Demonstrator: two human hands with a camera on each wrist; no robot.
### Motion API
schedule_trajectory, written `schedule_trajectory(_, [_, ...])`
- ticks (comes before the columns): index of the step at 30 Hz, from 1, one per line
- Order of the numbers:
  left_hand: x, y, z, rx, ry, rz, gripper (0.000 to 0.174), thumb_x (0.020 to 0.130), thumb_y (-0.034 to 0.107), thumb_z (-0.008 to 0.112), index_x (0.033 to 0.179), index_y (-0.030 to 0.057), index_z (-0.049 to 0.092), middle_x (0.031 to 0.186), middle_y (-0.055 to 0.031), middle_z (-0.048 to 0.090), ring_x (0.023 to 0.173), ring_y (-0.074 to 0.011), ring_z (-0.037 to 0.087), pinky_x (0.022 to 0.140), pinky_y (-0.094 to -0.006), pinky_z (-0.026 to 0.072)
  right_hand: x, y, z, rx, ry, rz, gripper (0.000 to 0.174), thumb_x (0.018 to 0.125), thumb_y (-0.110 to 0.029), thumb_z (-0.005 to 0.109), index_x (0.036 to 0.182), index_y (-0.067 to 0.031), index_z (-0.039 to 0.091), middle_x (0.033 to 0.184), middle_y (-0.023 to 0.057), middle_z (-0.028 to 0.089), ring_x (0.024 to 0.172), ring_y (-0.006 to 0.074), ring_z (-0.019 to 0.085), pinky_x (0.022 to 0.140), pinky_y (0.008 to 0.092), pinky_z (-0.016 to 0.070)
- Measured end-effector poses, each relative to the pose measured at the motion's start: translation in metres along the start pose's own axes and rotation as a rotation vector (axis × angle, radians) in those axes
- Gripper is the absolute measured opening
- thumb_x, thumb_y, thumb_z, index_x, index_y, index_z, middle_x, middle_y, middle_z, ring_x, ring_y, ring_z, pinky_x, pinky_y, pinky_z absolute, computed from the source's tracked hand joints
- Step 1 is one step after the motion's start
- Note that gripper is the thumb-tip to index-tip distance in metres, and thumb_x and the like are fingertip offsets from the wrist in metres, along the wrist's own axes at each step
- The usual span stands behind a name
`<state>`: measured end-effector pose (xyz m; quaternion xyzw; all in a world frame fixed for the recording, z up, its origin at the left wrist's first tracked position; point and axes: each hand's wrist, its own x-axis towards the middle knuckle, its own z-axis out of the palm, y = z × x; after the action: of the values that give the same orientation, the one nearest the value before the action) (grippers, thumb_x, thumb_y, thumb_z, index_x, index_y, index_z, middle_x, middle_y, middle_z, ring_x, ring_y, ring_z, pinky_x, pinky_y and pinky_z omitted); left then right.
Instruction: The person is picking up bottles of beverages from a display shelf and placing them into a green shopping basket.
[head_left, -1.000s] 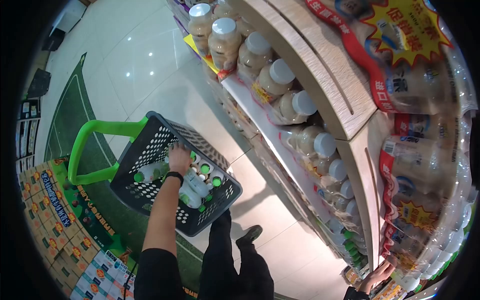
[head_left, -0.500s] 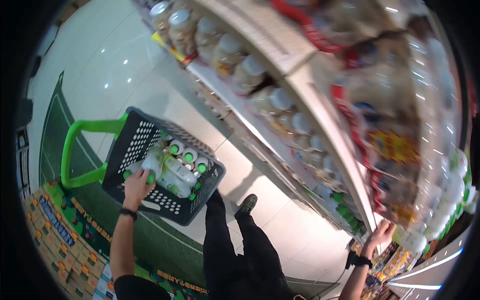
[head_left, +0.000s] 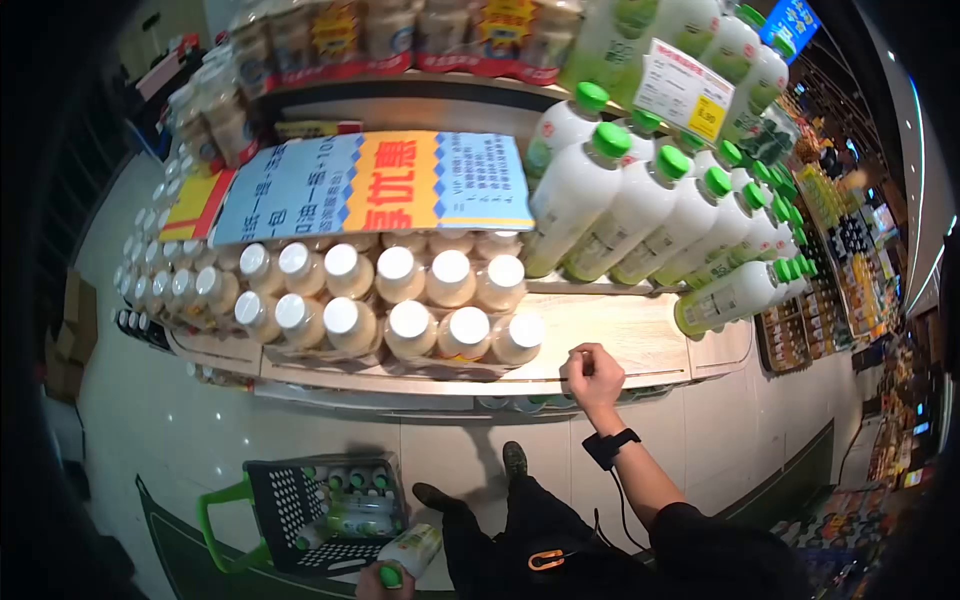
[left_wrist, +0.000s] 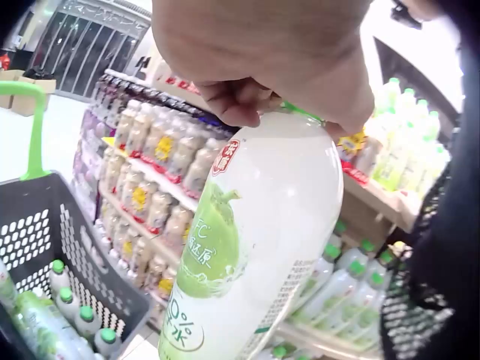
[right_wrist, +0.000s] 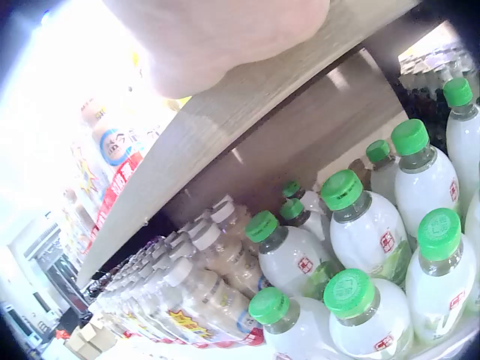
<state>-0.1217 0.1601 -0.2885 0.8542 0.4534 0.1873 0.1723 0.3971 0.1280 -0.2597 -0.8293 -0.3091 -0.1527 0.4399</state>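
Note:
My left hand (head_left: 383, 582) grips a white and green coconut water bottle (left_wrist: 255, 202) by the neck, just below its green cap. In the head view that bottle hangs beside the near right corner of the shopping basket (head_left: 272, 500). The basket is dark grey with a green handle, and several similar bottles (head_left: 360, 500) lie and stand in it. My right hand (head_left: 596, 378) holds nothing and rests loosely curled at the front edge of the wooden shelf (head_left: 640, 335). Left of this hand stand white-capped beige bottles (head_left: 410, 325); to its right a green-capped bottle (head_left: 725, 300) leans.
Rows of green-capped coconut water bottles (head_left: 640, 215) fill the shelf's right side. A blue and orange promotion sign (head_left: 380, 185) lies over the beige bottles. More green-capped bottles (right_wrist: 367, 307) stand on a lower shelf. The tiled floor (head_left: 440, 430) runs between shelf and basket.
The head view has swung round to face the shelf. My left hand has come out of the basket with a bottle. My right hand stays at the shelf edge.

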Motion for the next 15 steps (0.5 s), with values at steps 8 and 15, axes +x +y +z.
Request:
schedule_trajectory(8, [0.076, 0.185, -0.058, 0.041, 0.113, 0.636, 0.046, 0.069, 0.038, 0.082, 0.100, 0.0055, 0.071, 0.082, -0.0161, 0.066, 0.068, -0.0367, 0.063, 0.058, -0.0414, 0.0493, 0.043, 0.016, -0.075, 0.503, -0.488, 0.133, 0.021, 0.082, -0.022, 0.077, 0.096, -0.0083, 0.070, 0.073, 0.0027, 0.067, 0.064, 0.0149, 0.065, 0.062, 0.0274, 0.0524])
schedule_trajectory(15, [0.170, 0.378, -0.084, -0.097, 0.457, 0.709, 0.037, 0.057, 0.035, 0.071, 0.081, 0.0079, 0.064, 0.066, -0.0092, 0.056, 0.055, -0.0315, 0.054, 0.056, -0.0373, 0.0438, 0.074, 0.074, -0.188, 0.492, -0.720, -0.173, 0.077, 0.059, -0.049, 0.093, 0.119, -0.0082, 0.065, 0.104, 0.0061, 0.071, 0.090, 0.0196, 0.071, 0.082, 0.0311, 0.0570])
